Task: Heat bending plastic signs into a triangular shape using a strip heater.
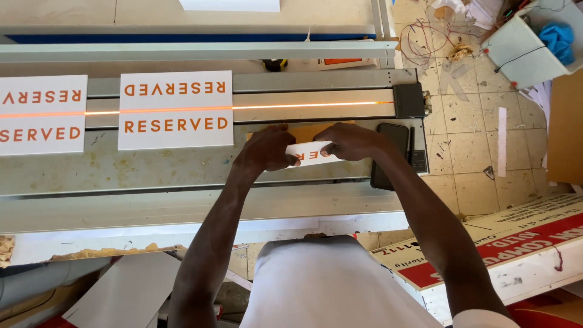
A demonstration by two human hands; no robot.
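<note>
**A:** Workshop bench of grey metal, tiled floor at three o'clock. What are the hands doing?

**B:** Both grip one small white card with orange lettering, at the middle of the bench. Left hand has its fingers curled closed over the card's left end; right hand pinches the right end. The card looks pressed down or bent between them, just at six o'clock of the glowing strip.

**A:** What could go wrong, in your view?

**B:** That orange line looks like a heated wire. Fingers sit close to it, so a slip toward twelve o'clock could burn them, I judge. An uneven press could also leave the card crooked.

**A:** What lies round the hands?

**B:** A brown sheet under the card, at twelve o'clock of it. A dark phone touching the right wrist at three o'clock, and a black box at the strip's end, at about one o'clock. At nine to ten o'clock, two larger white signs lie across the strip.

**A:** Anything in the way?

**B:** The phone crowds the right hand. Farther off, a white bin and loose wires at one o'clock, and a red-and-white board at four o'clock.
</note>
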